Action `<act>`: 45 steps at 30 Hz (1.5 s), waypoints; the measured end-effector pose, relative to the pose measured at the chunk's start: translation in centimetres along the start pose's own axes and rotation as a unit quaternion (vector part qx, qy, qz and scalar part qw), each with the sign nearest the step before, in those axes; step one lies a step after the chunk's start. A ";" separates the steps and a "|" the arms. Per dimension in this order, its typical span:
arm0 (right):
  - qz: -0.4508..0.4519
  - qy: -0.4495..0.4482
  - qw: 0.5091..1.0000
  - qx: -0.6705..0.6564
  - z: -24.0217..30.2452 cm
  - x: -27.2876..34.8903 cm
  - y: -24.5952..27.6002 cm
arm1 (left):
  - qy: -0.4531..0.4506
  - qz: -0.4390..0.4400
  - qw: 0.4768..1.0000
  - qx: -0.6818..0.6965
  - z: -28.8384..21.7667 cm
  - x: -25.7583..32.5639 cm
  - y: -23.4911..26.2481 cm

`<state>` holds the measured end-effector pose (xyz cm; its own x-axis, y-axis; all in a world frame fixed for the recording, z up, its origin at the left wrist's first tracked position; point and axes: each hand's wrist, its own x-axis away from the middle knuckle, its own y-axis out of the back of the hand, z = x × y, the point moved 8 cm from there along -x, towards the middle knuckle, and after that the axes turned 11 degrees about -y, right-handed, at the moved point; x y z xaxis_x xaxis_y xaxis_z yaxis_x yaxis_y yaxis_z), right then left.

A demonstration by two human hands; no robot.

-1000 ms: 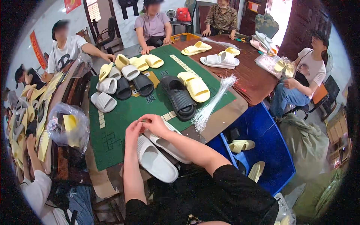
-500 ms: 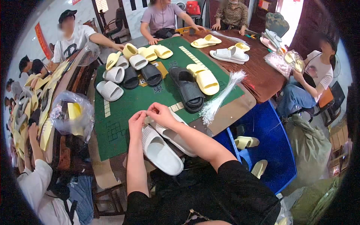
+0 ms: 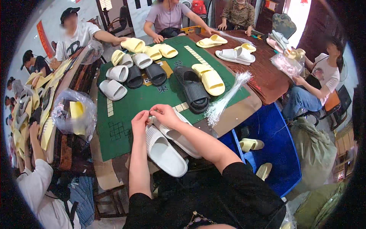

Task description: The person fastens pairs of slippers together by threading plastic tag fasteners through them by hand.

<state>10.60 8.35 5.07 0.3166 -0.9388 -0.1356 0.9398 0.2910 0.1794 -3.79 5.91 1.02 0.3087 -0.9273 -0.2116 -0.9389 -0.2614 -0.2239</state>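
My left hand [image 3: 140,119] and my right hand [image 3: 164,115] meet fingertip to fingertip over the near side of the table, both closed in a pinch. Whatever lies between the fingers is too small to make out. Just below them is a pair of pale grey slippers, toes pointing away from me: the left slipper [image 3: 167,155] sits under my left hand, and my right forearm crosses over the right slipper [image 3: 185,142]. To the right of my hands lies a bundle of thin white strands [image 3: 228,100]. Beyond, a black slipper [image 3: 191,89] rests beside yellow slippers [image 3: 211,82].
Grey, black and yellow slippers cluster on the green mat [image 3: 131,110] at its far left. A blue bin [image 3: 282,152] with yellow slippers stands at my right. A clear plastic bag [image 3: 63,122] is at the left. Co-workers sit around the brown-covered table [image 3: 263,80].
At the far left a co-worker's hand has raised and turned a yellow slipper over the cluster. The person at the right has shifted the yellow slippers they handle. My hands stay pinched, almost unmoved.
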 end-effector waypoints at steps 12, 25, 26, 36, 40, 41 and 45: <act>-0.019 -0.003 1.000 -0.013 0.0 0.1 0.3 | 0.065 0.003 0.995 0.081 1.4 0.0 -0.3; -0.038 -0.014 0.999 -0.023 -0.7 -0.2 1.2 | 0.032 0.016 0.997 0.066 0.8 -0.2 -0.6; -0.032 -0.024 0.999 -0.019 -1.0 -0.3 1.1 | 0.032 0.017 0.997 0.066 0.7 -0.2 -0.6; -0.017 -0.019 0.999 -0.030 -1.4 -0.4 0.7 | -0.008 -0.007 1.000 0.009 -0.5 0.1 -0.8; -0.033 -0.008 0.999 -0.027 -1.1 -0.3 0.7 | -0.021 -0.011 0.999 0.025 -0.5 0.0 -0.6; -0.031 -0.009 0.999 -0.033 -1.1 -0.4 0.8 | -0.024 -0.002 0.999 0.029 -0.5 0.1 -0.7; -0.008 -0.007 0.998 -0.067 -0.3 -0.1 0.5 | -0.027 0.015 0.999 -0.017 -0.2 0.0 -0.7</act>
<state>11.10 8.70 4.88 0.2997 -0.9459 -0.1241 0.9540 0.2964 0.0452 -3.16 6.06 1.35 0.2866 -0.9192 -0.2699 -0.9525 -0.2430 -0.1838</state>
